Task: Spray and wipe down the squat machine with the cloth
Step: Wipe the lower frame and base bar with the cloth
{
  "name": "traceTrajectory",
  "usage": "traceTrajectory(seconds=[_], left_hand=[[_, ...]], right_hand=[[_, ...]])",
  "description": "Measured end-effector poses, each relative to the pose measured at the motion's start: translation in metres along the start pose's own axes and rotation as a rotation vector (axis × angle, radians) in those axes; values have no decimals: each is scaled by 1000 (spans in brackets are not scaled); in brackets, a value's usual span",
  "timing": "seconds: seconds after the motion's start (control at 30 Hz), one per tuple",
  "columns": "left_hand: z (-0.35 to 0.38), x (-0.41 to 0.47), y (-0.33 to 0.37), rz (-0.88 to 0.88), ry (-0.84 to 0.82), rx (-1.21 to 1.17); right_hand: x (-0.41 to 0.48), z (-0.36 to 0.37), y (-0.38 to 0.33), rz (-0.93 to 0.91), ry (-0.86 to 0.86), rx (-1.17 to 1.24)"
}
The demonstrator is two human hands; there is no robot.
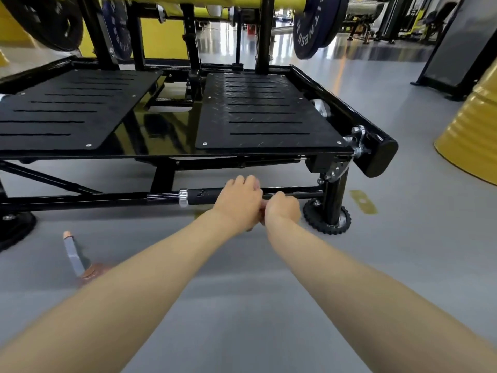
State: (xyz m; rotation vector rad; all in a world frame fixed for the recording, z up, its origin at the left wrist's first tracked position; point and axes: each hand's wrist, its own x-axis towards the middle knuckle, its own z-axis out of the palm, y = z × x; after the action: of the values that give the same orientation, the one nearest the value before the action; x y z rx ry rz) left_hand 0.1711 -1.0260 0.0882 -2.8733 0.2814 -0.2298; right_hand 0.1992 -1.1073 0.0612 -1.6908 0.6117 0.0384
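The squat machine [269,114] has two black foot plates over a low frame. Along its front runs a black lower bar [199,197] with a chrome collar. My left hand [239,201] is curled over this bar from above, just right of the collar. My right hand [282,210] is a closed fist touching the left hand, at the bar's near side. A small pinkish sliver shows between the two hands; I cannot tell whether it is cloth. No cloth is plainly visible. A spray bottle [74,258] lies on the floor to the left, behind my left forearm.
A ribbed round foot [326,220] of the machine's post stands just right of my hands. Weight plates [309,30] hang above. A yellow drum [473,130] stands at the right, and a yellow floor mark [363,201] lies beyond the foot. The floor is grey.
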Motion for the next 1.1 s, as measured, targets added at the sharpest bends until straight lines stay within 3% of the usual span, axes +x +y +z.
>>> traceTrajectory(seconds=[0.23,0.33,0.43,0.57,0.8,0.97,1.1], left_hand=[[-32,41,15,-90,-454,-24],[-22,47,29,-4,-553,273],[11,38,33,64,-626,778],[27,12,31,212,-379,1074],[20,-18,10,562,-28,1036],[26,-42,-21,469,206,868],[16,-39,-31,275,285,448]], right_hand=[[27,-13,19,52,16,-103],[31,-16,20,58,25,-98],[35,-20,22,40,32,-104],[35,-23,22,26,41,-96],[19,-7,25,26,-27,-150],[9,7,28,-70,-100,-219],[5,-1,24,-88,-99,-226]])
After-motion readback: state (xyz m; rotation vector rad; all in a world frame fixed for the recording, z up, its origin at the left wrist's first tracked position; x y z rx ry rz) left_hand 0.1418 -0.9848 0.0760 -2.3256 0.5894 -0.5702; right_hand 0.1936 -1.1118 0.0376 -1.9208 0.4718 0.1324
